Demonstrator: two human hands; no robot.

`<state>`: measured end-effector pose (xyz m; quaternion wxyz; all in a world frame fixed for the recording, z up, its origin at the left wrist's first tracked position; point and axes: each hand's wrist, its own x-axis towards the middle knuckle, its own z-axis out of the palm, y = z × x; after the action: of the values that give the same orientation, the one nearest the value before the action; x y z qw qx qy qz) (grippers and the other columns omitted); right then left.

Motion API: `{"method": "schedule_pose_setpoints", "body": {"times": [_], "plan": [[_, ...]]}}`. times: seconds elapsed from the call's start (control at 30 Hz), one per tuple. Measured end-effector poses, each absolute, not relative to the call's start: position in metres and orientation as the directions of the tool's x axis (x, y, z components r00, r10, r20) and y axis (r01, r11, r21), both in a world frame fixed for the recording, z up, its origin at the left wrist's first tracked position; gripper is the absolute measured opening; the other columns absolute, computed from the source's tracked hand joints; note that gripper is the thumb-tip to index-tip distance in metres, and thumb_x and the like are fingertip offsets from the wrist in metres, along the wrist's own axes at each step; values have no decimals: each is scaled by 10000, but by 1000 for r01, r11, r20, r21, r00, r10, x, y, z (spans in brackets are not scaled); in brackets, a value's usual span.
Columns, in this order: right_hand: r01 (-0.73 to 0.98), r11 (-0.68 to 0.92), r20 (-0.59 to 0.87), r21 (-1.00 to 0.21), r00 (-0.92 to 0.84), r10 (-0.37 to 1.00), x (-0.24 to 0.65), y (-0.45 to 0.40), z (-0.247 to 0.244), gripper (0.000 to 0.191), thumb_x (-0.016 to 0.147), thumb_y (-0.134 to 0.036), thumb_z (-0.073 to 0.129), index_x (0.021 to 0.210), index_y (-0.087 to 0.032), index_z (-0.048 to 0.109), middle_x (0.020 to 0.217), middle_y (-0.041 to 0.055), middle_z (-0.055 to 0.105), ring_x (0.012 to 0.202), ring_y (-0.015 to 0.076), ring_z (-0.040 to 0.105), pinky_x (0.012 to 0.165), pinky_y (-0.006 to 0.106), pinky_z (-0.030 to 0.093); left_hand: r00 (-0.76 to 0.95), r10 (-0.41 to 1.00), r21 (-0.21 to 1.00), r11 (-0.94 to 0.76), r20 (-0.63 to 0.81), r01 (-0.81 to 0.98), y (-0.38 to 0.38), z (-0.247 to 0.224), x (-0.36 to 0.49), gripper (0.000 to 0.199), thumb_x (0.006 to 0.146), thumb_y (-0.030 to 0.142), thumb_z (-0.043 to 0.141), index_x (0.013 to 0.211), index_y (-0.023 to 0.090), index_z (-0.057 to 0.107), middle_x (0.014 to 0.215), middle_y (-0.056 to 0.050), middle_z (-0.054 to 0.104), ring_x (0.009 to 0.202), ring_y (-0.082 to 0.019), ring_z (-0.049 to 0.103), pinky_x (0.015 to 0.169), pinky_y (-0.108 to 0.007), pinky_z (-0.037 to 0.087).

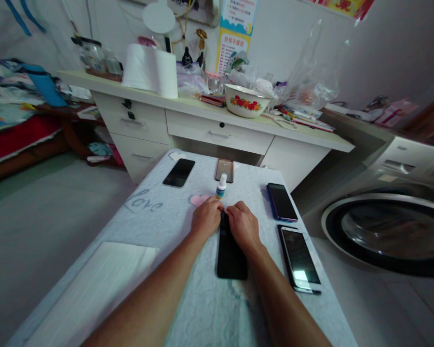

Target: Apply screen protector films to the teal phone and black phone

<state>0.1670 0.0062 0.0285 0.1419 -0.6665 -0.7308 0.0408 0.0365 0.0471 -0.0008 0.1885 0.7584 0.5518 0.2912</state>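
touching one phone [232,258], two hands [207,217] [243,224], one bottle [221,187]

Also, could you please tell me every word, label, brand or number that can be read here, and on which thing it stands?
"Love": on the tablecloth.
"好孩子": on the yellow part of the wall poster; its remaining text is too small or blurred to read surely.
Small bottle: label too small to read.
Middle phone: no text visible.
Washing machine: nothing readable.
No brand or number can be read.
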Motion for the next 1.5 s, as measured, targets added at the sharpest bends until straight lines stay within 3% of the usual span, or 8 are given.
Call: {"method": "schedule_pose_setpoints", "body": {"times": [0.23, 0.87, 1.5], "plan": [[959, 138, 157, -249, -101, 982, 169, 9, 25, 262, 989, -303, 428, 1015, -254, 684, 982, 40, 598, 874, 149, 568, 676, 235, 371, 231, 948, 603, -318, 220, 732, 47, 0, 36, 279, 813, 77, 419, 829, 193, 672, 975, -51, 661, 961, -180, 615, 848, -283, 472], [970, -34, 124, -240, 65, 990, 203, 5, 33, 246, 950, -261, 465, 937, -235, 709, 973, 47, 608, 831, 149, 580, 672, 248, 345, 267, 924, 557, -378, 273, 740, 45, -1, 37, 257, 795, 61, 440, 805, 201, 656, 928, -39, 640, 954, -174, 600, 854, -281, 470], [941, 4, 1, -339, -4, 1000, 211, -21, 46, 197, 905, -223, 534, 924, -201, 729, 953, 58, 663, 888, 158, 615, 771, 234, 388, 243, 938, 587, -345, 248, 732, 45, 0, 36, 254, 798, 70, 440, 809, 198, 658, 962, -40, 649, 970, -176, 598, 858, -283, 470]]}}
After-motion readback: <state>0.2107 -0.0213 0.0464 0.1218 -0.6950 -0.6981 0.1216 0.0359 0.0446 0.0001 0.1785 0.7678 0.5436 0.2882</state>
